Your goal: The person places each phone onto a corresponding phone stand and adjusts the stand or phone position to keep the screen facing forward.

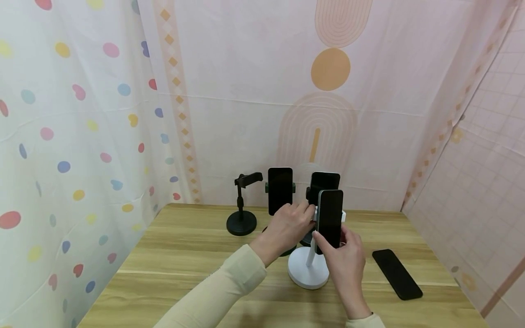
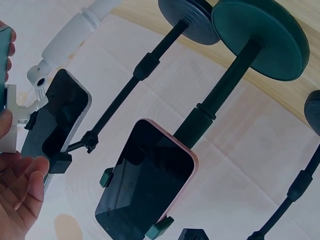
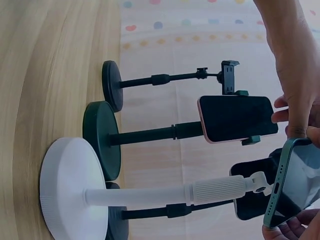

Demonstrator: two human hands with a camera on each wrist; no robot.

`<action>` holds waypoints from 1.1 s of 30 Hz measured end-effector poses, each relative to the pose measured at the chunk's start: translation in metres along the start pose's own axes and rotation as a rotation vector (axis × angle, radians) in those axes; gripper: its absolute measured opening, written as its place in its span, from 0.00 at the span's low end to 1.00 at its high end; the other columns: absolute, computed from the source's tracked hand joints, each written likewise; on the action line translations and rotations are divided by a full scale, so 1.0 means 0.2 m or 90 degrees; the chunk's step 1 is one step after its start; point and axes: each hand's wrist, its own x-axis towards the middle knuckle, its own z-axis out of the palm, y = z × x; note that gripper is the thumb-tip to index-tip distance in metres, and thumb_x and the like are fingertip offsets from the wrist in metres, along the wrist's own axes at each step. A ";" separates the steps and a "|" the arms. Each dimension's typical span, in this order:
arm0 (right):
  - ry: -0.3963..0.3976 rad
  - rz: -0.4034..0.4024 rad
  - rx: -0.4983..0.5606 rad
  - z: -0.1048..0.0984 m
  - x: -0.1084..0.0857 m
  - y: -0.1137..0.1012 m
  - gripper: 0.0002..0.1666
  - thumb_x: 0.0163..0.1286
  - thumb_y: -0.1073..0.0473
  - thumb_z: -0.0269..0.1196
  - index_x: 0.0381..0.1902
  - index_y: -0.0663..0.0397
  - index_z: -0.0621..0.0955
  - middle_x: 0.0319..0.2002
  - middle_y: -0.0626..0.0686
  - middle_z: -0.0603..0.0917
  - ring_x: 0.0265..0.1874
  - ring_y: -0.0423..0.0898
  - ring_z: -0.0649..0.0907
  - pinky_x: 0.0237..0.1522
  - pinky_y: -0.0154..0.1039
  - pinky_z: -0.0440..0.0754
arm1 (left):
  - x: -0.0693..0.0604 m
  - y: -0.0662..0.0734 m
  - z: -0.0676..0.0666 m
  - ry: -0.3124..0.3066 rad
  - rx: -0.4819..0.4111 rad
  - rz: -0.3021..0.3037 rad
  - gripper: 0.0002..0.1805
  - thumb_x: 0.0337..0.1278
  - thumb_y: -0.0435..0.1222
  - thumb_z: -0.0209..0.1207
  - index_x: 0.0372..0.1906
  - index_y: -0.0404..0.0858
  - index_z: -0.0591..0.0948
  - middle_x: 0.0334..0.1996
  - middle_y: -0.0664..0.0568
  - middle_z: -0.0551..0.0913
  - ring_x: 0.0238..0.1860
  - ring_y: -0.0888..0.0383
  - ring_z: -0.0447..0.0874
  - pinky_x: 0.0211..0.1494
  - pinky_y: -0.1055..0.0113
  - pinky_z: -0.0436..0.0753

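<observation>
wood table [image 1: 164, 255] | 2 black stands [image 1: 240, 203] | green stand [image 3: 150, 135] | white stand [image 1: 308, 269] | flat phone [image 1: 397, 274]

On the light wood-grain counter [image 1: 164, 255], a slim black round-based phone stand [image 1: 241, 223] stands at the left. Beside it, a dark green round-based stand [image 3: 100, 140] clamps a black-screened phone with a pink edge [image 1: 280, 191]; farther right, a second black round-based stand [image 2: 189, 20] holds a dark silver-edged phone [image 2: 62, 110]. A black rectangular phone [image 1: 397, 274] lies at the right. Behind hangs a pale pink arch-patterned curtain [image 1: 246, 114]; left, a white multicoloured-dot curtain [image 1: 78, 136].
</observation>
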 end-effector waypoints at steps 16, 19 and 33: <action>0.037 -0.032 0.007 0.04 0.02 0.01 0.39 0.54 0.43 0.77 0.54 0.65 0.81 0.46 0.61 0.78 0.41 0.55 0.80 0.41 0.47 0.73 | 0.00 -0.01 0.00 0.032 -0.076 0.007 0.11 0.60 0.42 0.68 0.42 0.41 0.82 0.32 0.55 0.80 0.25 0.65 0.78 0.30 0.73 0.76; 0.033 -0.030 0.011 0.04 0.02 0.01 0.39 0.54 0.42 0.76 0.54 0.64 0.81 0.46 0.60 0.78 0.42 0.54 0.79 0.42 0.47 0.73 | 0.00 -0.01 0.01 0.057 -0.133 -0.002 0.13 0.59 0.40 0.69 0.44 0.39 0.83 0.37 0.54 0.82 0.29 0.65 0.82 0.34 0.72 0.79; 0.040 -0.030 0.021 0.04 0.02 0.01 0.39 0.54 0.42 0.77 0.53 0.65 0.81 0.45 0.60 0.78 0.41 0.54 0.80 0.41 0.46 0.74 | -0.03 -0.04 0.05 0.130 -0.180 0.029 0.15 0.56 0.38 0.71 0.47 0.38 0.85 0.45 0.51 0.87 0.42 0.60 0.87 0.43 0.69 0.82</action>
